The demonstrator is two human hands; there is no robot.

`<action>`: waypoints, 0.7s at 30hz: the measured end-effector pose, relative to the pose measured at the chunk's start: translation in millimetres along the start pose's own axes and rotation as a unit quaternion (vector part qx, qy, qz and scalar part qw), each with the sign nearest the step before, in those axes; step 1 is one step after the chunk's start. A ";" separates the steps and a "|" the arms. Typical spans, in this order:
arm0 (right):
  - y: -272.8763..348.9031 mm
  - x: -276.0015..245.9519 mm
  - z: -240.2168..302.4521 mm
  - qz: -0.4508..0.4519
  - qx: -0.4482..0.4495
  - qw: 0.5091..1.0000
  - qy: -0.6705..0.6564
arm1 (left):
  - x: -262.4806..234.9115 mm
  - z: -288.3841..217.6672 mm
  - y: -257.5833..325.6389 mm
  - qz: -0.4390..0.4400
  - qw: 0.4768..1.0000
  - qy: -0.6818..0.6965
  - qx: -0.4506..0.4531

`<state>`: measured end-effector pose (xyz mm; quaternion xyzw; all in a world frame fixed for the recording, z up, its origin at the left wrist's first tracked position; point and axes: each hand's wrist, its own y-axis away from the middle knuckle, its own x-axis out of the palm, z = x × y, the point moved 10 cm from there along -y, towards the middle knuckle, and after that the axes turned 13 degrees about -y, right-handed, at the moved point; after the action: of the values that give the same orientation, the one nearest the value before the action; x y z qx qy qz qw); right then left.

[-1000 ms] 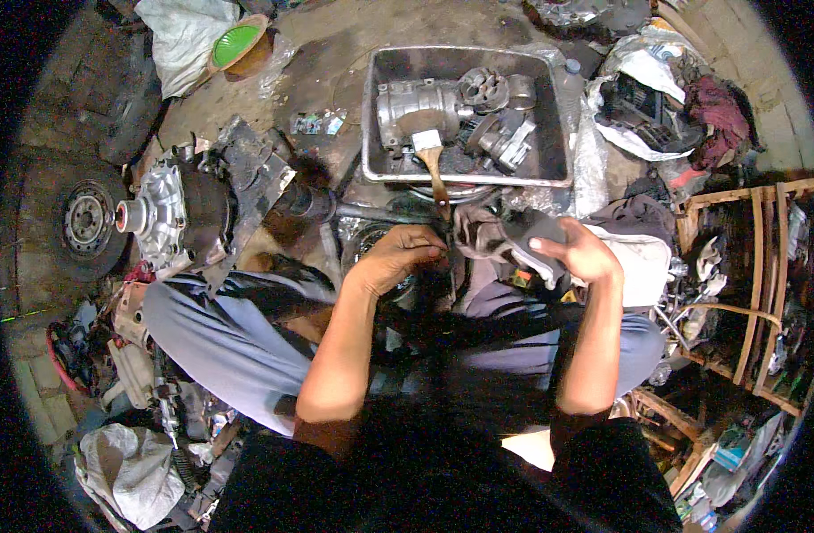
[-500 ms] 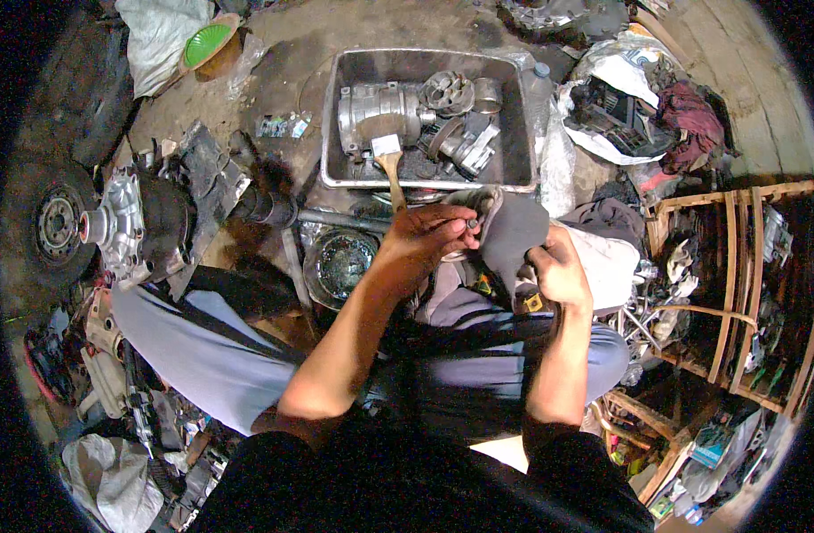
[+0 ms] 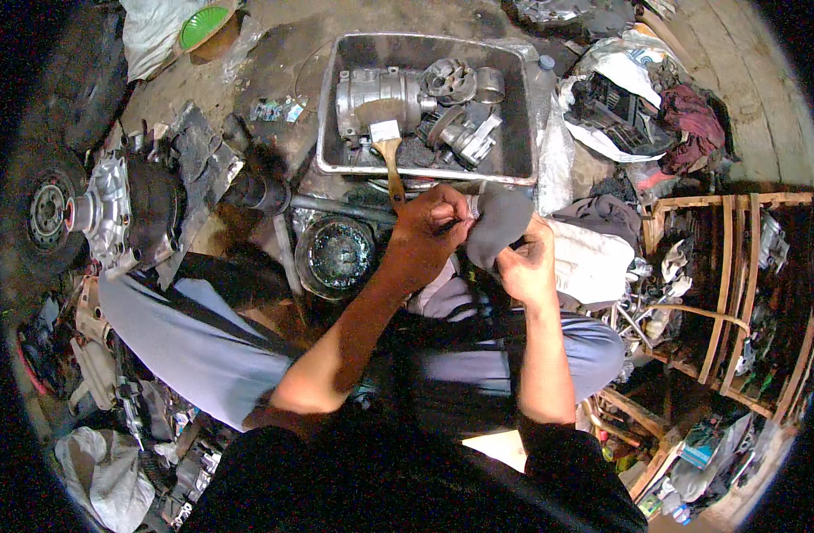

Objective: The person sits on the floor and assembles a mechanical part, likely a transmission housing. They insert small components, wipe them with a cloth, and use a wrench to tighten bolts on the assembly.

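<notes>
Posture: person seated on the floor, both forearms entering from the lower edge, hands meeting over the lap.
Left hand (image 3: 429, 233): fingers pinched closed on the near edge of a dark grey cloth (image 3: 498, 233), perhaps with a small part inside it; what lies under the fingertips cannot be told.
Right hand (image 3: 529, 266): fingers curled around the lower side of the same cloth, supporting it from beneath.
Cloth position: held in the air between the two hands, just in front of the metal tray (image 3: 514, 107), not resting on anything.
Handling, as judged: soft, limp and light; it folds and drapes wherever it is unsupported, so a bunched grip at two opposite edges suits it best. Likely oily from the surroundings, hence somewhat slippery against bare skin.
Tray contents: silvery compressor body (image 3: 378, 96), smaller round metal parts, and a wooden-handled brush (image 3: 389, 151) leaning over the near rim.
Surroundings: round dark housing (image 3: 336, 253) on the floor beside the left forearm; larger engine casing (image 3: 127, 209) further left; wooden rack (image 3: 722, 293) to the right; green bowl (image 3: 203, 16) at the top edge.
</notes>
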<state>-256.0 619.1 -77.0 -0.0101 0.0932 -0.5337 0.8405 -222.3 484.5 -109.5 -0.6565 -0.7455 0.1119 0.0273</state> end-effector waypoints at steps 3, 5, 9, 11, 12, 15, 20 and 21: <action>3.5 -0.6 -8.1 -0.037 0.031 0.998 -0.035 | 1.1 1.0 -0.1 0.007 1.000 0.008 -0.005; 5.4 -4.3 -23.4 -0.040 0.054 0.994 -0.083 | 3.1 0.1 0.9 0.009 1.000 -0.011 0.000; 18.0 -9.2 -67.5 -0.107 0.200 0.922 -0.313 | 15.1 -1.1 2.5 0.017 0.998 -0.034 -0.053; 21.4 -6.8 -78.1 -0.165 0.214 0.856 -0.440 | 16.8 -0.3 2.2 0.024 0.997 -0.033 -0.071; 21.9 -6.7 -78.6 -0.191 0.207 0.835 -0.472 | 14.8 -0.4 -0.4 0.021 0.998 -0.026 -0.059; 20.4 -9.1 -65.0 -0.207 0.195 0.827 -0.484 | 11.5 -4.6 -2.2 0.012 0.999 0.019 -0.041; 14.9 -8.6 -51.0 -0.162 0.191 0.888 -0.386 | 6.2 -19.2 -4.7 0.024 1.000 -0.017 -0.001; 15.2 -9.0 -54.8 -0.149 0.195 0.897 -0.367 | 4.0 -22.1 -6.0 0.023 0.999 -0.045 0.021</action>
<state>-255.3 638.2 -131.3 -0.0544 -0.3301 -0.6184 0.7111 -224.5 490.6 -87.2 -0.6671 -0.7282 0.1575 0.0054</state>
